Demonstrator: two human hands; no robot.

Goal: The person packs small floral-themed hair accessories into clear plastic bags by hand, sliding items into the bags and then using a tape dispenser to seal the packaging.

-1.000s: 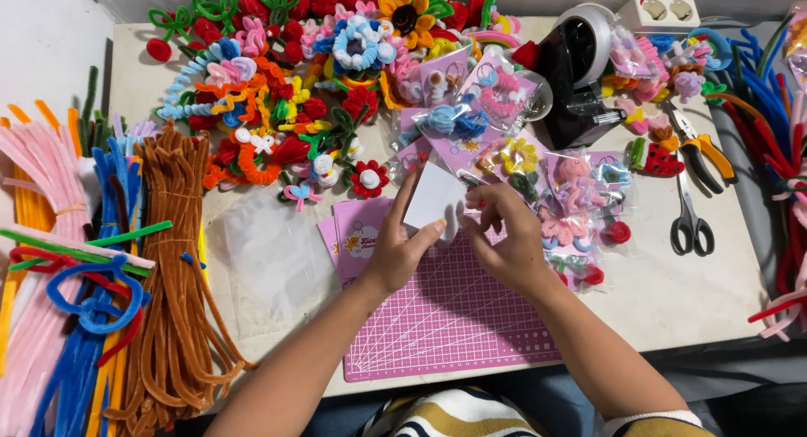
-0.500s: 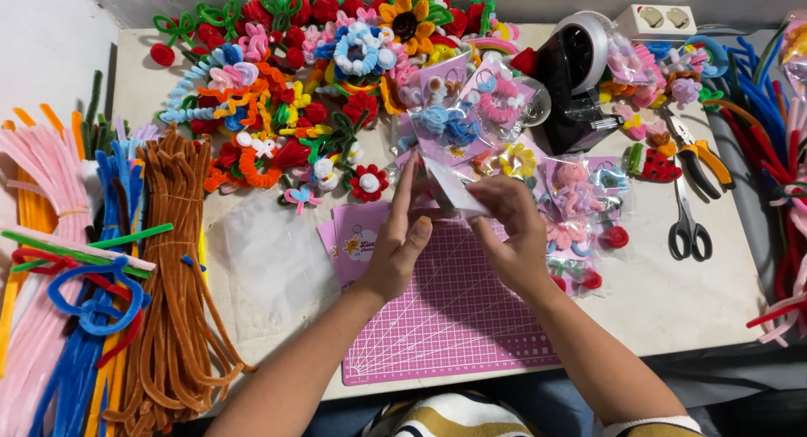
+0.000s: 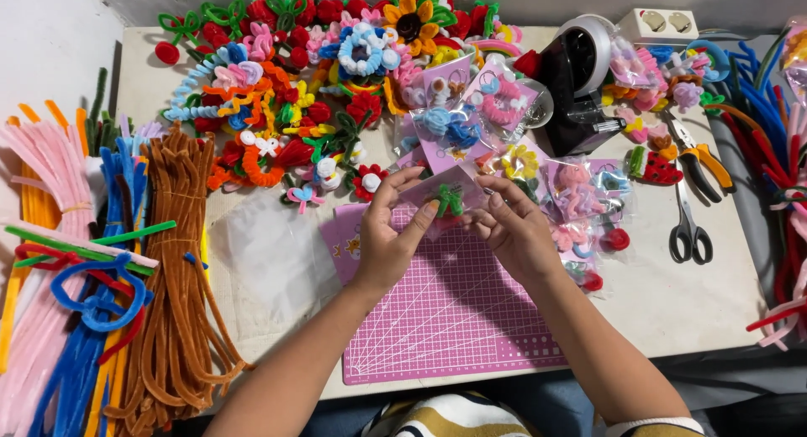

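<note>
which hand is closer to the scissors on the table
Right. The right hand is nearer the scissors, which lie off to its right past the bagged crafts. The left hand is on the far side of the small packet both hold.

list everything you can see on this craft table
small clear packet: one, green and red piece inside, held over the mat
cutting mat: one, pink, gridded, front centre
pipe cleaner bundles: many, brown, blue, pink, orange, left side
pipe cleaner flowers: many, mixed colours, back
packed flowers: several clear packets, right of the hands
tape dispenser: one, black, back right
scissors: one, grey, right
pliers: one, orange handles, right
left hand: fingers on the packet
right hand: fingers on the packet
</note>
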